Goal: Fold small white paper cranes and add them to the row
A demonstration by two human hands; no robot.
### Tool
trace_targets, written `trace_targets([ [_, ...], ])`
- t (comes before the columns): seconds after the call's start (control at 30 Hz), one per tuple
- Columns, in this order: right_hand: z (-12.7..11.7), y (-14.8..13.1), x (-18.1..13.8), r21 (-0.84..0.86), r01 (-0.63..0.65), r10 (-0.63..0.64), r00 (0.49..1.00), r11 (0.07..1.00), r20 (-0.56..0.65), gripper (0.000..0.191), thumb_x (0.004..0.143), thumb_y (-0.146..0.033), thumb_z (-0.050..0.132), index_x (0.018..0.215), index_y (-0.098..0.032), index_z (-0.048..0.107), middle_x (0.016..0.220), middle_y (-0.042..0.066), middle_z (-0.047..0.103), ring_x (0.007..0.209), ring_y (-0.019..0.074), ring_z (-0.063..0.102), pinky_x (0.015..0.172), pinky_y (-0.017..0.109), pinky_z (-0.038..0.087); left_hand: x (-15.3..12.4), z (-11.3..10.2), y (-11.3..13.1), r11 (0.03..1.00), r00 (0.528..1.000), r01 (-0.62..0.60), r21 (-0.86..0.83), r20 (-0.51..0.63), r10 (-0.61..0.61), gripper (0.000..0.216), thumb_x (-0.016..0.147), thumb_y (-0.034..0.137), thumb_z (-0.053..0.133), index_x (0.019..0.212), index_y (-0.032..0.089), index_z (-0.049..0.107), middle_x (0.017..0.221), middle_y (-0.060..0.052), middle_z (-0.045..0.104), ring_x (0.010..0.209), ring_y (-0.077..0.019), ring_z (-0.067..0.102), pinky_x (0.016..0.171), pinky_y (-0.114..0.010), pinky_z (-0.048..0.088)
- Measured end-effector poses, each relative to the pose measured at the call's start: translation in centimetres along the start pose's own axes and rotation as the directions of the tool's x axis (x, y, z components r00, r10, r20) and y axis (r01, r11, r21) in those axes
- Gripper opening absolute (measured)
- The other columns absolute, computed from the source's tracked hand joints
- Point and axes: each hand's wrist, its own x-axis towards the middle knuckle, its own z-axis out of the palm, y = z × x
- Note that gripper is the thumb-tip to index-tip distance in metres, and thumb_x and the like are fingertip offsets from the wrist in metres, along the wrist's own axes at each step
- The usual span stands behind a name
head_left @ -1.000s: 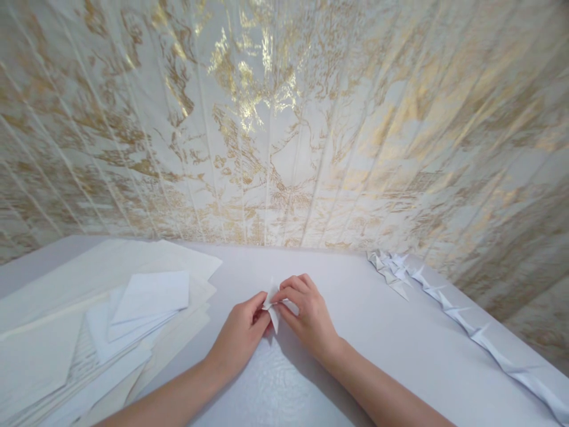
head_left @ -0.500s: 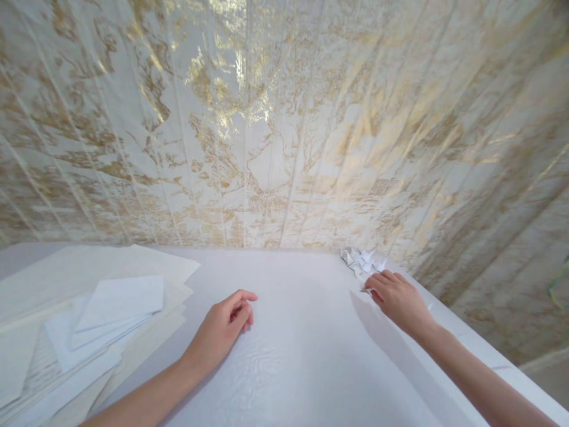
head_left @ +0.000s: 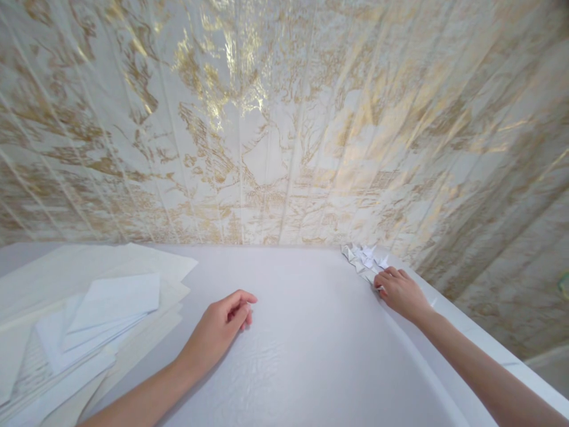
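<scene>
Folded paper [head_left: 380, 288] pinched by right hand [head_left: 403, 296] near paper cluster [head_left: 361, 260]; left hand [head_left: 217, 326] half-spread.

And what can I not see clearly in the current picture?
In the head view:
Folded piece at the right hand: mostly covered by that hand, so the grip is unclear.
Folded paper cluster: near part blocked by the same hand.
Printed sheet: writing too small and blurred to read.
Paper pile: cut off by left picture edge.
Small greenish thing: blurred, at right edge.
</scene>
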Motion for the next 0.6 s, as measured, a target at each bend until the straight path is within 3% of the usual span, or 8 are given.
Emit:
trace_targets([
  [0.23, -0.4, 0.2, 0.2, 0.075, -0.053, 0.056, 0.998, 0.996, -0.040, 0.037, 0.064, 0.008, 0.047, 0.077, -0.020, 0.066, 0.081, 0.005, 0.073, 0.091, 0.0238, 0.061, 0.077, 0.032, 0.039, -0.1, -0.1, -0.4, 1.000, 1.000, -0.024, -0.017, -0.018, 0.024, 0.024, 0.091, 0.038, 0.047, 0.094, 0.020, 0.063, 0.065, 0.003, 0.061, 0.063, -0.0166, 0.057, 0.065, -0.028, 0.044],
  [0.43, -2.3, 0.1, 0.0, 0.216, -0.228, 0.270, 0.945, 0.949, -0.186, 0.037, 0.067, 0.002, 0.041, 0.085, -0.019, 0.066, 0.085, 0.008, 0.072, 0.083, 0.0239, 0.064, 0.073, 0.033, 0.045, -0.2, -0.1, -0.6, 1.000, 0.999, -0.031, 0.000, -0.016, 0.031, 0.024, 0.091, 0.037, 0.046, 0.096, 0.020, 0.062, 0.066, 0.003, 0.061, 0.063, -0.0166, 0.057, 0.065, -0.028, 0.044],
  [0.53, -4.9, -3.4, -0.2, 0.341, -0.242, 0.341, 0.901, 0.908, -0.269, 0.036, 0.074, -0.004, 0.038, 0.093, -0.021, 0.063, 0.092, 0.007, 0.070, 0.080, 0.0215, 0.064, 0.073, 0.031, 0.048, -0.1, 0.0, -0.5, 0.999, 0.999, -0.037, 0.021, -0.013, 0.038, 0.024, 0.091, 0.037, 0.045, 0.096, 0.020, 0.061, 0.067, 0.003, 0.061, 0.064, -0.0168, 0.057, 0.066, -0.028, 0.043],
  [0.6, -7.1, -7.9, -0.5, 0.611, -0.050, 0.306, 0.896, 0.790, -0.322, 0.029, 0.075, -0.006, 0.040, 0.087, -0.022, 0.062, 0.088, 0.007, 0.069, 0.082, 0.0224, 0.063, 0.075, 0.032, 0.048, 0.0, 0.1, -0.3, 0.998, 0.999, -0.041, 0.040, -0.011, 0.041, 0.023, 0.091, 0.037, 0.045, 0.096, 0.020, 0.061, 0.067, 0.003, 0.061, 0.064, -0.0171, 0.057, 0.066, -0.028, 0.043],
])
